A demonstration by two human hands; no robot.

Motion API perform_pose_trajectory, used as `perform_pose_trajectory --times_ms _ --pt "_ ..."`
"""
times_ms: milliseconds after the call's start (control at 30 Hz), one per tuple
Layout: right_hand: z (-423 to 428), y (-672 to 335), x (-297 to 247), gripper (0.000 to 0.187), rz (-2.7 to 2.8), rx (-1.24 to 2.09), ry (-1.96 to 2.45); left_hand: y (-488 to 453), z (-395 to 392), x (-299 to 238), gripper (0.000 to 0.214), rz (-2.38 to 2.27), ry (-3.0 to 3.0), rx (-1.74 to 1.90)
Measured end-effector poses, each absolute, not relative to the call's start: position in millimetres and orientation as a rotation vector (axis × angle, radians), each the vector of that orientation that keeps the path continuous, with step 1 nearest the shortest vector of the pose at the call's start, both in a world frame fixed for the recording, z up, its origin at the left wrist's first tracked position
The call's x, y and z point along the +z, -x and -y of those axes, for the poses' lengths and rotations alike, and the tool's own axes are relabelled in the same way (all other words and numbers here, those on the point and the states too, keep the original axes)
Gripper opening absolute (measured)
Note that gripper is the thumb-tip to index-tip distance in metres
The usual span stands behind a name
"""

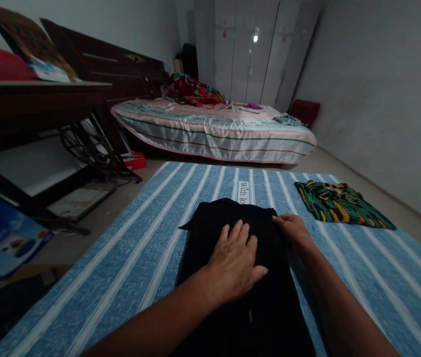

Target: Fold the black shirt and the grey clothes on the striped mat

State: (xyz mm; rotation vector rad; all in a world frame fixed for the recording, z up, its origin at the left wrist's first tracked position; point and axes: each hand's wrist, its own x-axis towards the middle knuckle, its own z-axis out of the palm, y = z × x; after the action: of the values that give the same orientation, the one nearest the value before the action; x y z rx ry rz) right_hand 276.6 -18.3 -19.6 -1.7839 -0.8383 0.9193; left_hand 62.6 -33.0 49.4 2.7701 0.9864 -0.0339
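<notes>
Black cloth (pixel 270 248) lay on a blue striped cover (pixel 132 253), the left hand (pixel 234 260) flat upon it, fingers slightly spread, the right hand (pixel 292 231) pinching its far right corner. Cover stretched away leftward — a patterned cloth (pixel 344 204) lay apart, rightward. The near end was cut off — right fingertips partly hidden.

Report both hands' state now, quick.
Left hand: open, palm down on the black cloth, not gripping.
Right hand: closed, pinching the cloth's edge at its far right corner.
</notes>
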Motion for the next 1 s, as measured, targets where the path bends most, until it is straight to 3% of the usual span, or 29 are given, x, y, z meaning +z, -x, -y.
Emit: perform_pose_trajectory --times_ms 333,467,600,833,1000 --pt "14.2 -280.4 -23.0 0.023 0.900 0.667 1.898 -80.1 2.4 -0.7 0.078 -1.106 -2.722 0.047" --pt "15.2 -272.0 -18.3 0.022 1.099 0.282 1.870 -78.1 4.3 -2.9 0.074 -1.062 -2.762 0.124" --pt "15.5 -258.1 -18.6 0.024 1.681 -0.169 1.709 -78.3 3.7 -4.0 0.074 -1.039 -2.769 0.140" --pt "13.1 -271.6 -37.2 0.024 1.796 -0.014 1.875 -79.3 3.6 -2.2 0.074 -1.071 -2.747 0.122" --pt "14.1 -272.1 -30.9 0.024 1.653 -0.182 1.740 -81.2 3.5 0.8 0.080 -1.146 -2.733 0.078"
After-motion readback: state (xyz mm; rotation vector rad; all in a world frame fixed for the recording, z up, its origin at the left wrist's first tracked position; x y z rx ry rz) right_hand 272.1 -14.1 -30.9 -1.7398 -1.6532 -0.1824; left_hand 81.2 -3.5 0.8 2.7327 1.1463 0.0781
